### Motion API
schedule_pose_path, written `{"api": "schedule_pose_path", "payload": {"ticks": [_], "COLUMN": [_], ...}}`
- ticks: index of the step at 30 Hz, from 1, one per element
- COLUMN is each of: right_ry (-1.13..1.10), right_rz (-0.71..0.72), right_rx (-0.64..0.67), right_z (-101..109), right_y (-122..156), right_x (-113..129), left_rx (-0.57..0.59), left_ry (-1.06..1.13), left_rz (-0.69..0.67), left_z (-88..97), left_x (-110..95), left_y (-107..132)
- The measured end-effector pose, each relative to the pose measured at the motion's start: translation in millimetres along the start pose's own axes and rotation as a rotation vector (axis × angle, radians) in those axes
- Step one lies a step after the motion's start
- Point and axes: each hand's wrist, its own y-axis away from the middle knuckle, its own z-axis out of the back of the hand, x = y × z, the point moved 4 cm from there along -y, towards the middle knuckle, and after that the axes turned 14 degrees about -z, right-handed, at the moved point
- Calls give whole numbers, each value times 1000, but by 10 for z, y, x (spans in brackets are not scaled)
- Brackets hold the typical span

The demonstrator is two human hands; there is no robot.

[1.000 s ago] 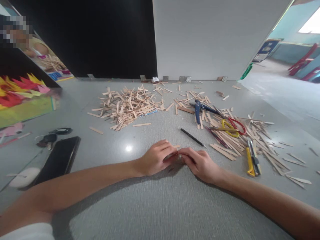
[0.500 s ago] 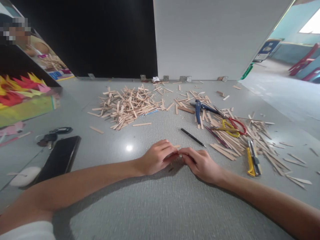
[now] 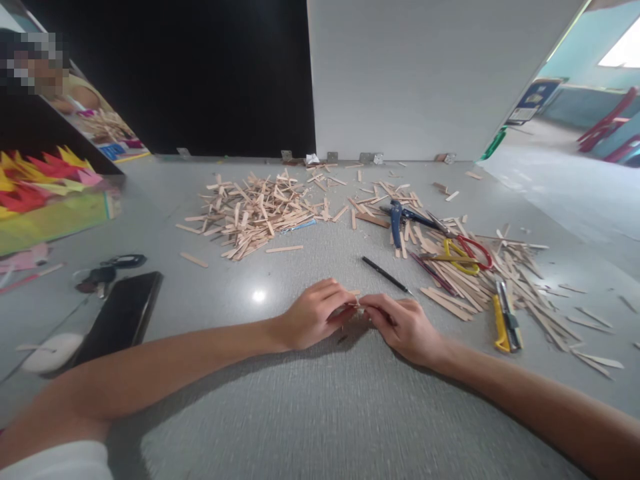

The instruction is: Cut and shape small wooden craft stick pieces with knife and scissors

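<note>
Above the grey tabletop my left hand (image 3: 320,315) and my right hand (image 3: 404,327) meet fingertip to fingertip, both closed in a pinch. Between them shows a small piece of wooden craft stick (image 3: 356,305); the fingers hide most of it. A pale stick end peeks out behind the left fingers. Just beyond my right hand lies a black pen (image 3: 386,275), its tip toward me. Farther right, craft sticks (image 3: 450,303) are spread beneath scissors (image 3: 467,253) with red and yellow handles. A yellow utility knife (image 3: 506,320) rests beside them.
A heap of short cut sticks (image 3: 255,213) sits at the back left, and blue-handled pliers (image 3: 397,223) at the back right. On the left are a phone (image 3: 120,313), keys (image 3: 100,277), a white mouse-like object (image 3: 54,352) and a box of folded paper (image 3: 55,210). Upright panels (image 3: 400,80) stand behind.
My right fingertips have shifted very slightly over the small piece. Both hands otherwise stay in the same place, and the things on the table have not moved.
</note>
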Motion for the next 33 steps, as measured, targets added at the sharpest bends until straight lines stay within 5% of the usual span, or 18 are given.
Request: {"api": "schedule_pose_path", "payload": {"ticks": [33], "right_ry": [-51], "right_rz": [71], "right_rx": [3], "right_z": [8], "right_y": [30], "right_x": [36], "left_rx": [-8], "left_ry": [38], "left_rz": [41], "left_z": [-15], "left_x": [32], "left_y": [25]}}
